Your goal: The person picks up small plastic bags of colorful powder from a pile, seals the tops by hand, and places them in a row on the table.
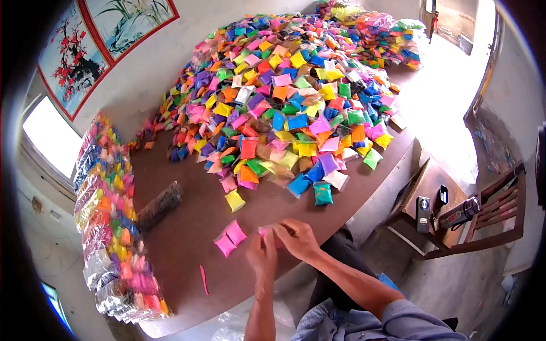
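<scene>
In the head view, the left hand [263, 254] and right hand [297, 237] together pinch a small pink plastic packet [266, 231] between their fingertips over the brown tabletop [187, 227], where too hard a tug might tear it open.
</scene>
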{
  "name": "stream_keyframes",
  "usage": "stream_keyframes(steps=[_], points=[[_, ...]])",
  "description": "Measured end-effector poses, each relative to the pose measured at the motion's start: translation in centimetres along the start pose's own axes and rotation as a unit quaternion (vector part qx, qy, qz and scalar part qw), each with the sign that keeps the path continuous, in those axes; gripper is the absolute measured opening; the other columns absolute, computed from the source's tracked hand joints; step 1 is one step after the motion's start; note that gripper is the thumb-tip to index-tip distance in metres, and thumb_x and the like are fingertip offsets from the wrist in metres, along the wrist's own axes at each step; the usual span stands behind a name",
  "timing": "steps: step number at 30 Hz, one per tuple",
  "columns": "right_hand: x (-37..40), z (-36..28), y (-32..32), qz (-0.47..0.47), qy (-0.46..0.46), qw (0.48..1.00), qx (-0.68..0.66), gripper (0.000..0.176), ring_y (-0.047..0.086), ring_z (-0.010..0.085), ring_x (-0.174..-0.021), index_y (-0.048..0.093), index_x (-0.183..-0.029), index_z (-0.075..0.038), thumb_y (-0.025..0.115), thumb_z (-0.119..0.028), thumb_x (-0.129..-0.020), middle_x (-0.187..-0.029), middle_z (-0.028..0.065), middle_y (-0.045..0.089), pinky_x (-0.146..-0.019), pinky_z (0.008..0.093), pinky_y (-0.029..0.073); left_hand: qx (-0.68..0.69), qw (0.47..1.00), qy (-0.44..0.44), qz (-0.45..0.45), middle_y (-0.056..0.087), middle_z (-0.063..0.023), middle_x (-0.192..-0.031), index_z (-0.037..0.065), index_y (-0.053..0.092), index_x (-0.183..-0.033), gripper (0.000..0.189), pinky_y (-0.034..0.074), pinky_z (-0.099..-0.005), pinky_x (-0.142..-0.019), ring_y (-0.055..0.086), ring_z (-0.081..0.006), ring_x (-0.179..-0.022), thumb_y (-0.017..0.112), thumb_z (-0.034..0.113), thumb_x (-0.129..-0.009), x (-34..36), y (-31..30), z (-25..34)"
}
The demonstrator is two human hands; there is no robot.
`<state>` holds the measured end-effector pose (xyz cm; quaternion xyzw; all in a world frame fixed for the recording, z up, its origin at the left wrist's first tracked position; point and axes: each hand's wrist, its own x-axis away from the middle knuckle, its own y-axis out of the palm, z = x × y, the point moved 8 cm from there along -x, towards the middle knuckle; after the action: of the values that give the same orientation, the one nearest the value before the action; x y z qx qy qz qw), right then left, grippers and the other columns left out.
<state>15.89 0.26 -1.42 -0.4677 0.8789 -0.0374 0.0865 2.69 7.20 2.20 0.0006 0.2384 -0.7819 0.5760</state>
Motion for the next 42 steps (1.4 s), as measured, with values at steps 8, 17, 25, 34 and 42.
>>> stream_keyframes(steps=[8, 17, 25, 34, 42], points=[[-0.4, -0.1, -3.9, 0.167, 0.009, 0.984, -0.069, 0.033, 0.071, 0.0179, -0.091, 0.063, -0.124, 0.002, 0.069, -0.022, -0.102, -0.101, 0.0132, 0.073, -0.082, 0.0326, 0.056, -0.108, 0.95, 0.289, -0.052, 0.068, -0.0176, -0.086, 0.003, 0.068, -0.094, 0.016, 0.055, -0.0463, -0.068, 0.067, -0.0385, -0.079, 0.078, 0.013, -0.088, -4.7, 5.8, 3.9], [-0.2, 1.8, -3.9, 0.196, 0.072, 0.952, -0.225, 0.029, 0.056, 0.0023, -0.081, 0.061, -0.132, -0.003, 0.061, -0.019, -0.108, -0.096, -0.004, 0.063, -0.068, 0.0199, 0.045, 0.013, 0.935, 0.307, -0.175, 0.069, -0.017, -0.118, 0.004, 0.068, -0.125, 0.048, 0.056, -0.0441, -0.086, 0.066, -0.0388, -0.104, 0.078, 0.013, -0.079, -4.7, 6.5, 5.0], [-0.2, 2.2, -4.9, 0.203, 0.004, 0.961, -0.187, 0.024, 0.058, 0.0033, -0.072, 0.063, -0.127, -0.001, 0.056, -0.017, -0.11, -0.094, -0.0011, 0.064, -0.061, 0.0198, 0.05, 0.084, 0.948, 0.144, -0.272, 0.072, -0.0139, -0.107, 0.001, 0.072, -0.117, 0.034, 0.053, -0.0329, -0.077, 0.065, -0.024, -0.087, 0.078, 0.015, -0.086, -6.4, 7.3, 2.1], [-0.5, 1.0, -5.0, 0.203, 0.02, 0.962, -0.182, 0.028, 0.06, 0.0047, -0.078, 0.064, -0.13, -0.001, 0.06, -0.017, -0.108, -0.1, 0.0005, 0.066, -0.062, 0.0203, 0.052, 0.182, 0.945, 0.001, -0.272, 0.072, -0.0011, -0.084, 0.003, 0.075, -0.106, 0.015, 0.051, -0.0241, -0.066, 0.064, -0.0066, -0.075, 0.078, 0.014, -0.095, -5.7, 8.3, -1.5], [-0.5, 1.8, -4.7, 0.115, 0.022, 0.986, -0.12, 0.023, 0.063, 0.0051, -0.077, 0.065, -0.127, -0.001, 0.064, -0.009, -0.105, -0.096, 0.0005, 0.069, -0.065, 0.022, 0.052, 0.235, 0.919, -0.042, -0.313, 0.073, -0.0009, -0.087, 0.003, 0.075, -0.108, 0.016, 0.053, -0.0249, -0.068, 0.064, -0.0057, -0.077, 0.074, 0.016, -0.099, -5.5, 9.1, -1.4]])
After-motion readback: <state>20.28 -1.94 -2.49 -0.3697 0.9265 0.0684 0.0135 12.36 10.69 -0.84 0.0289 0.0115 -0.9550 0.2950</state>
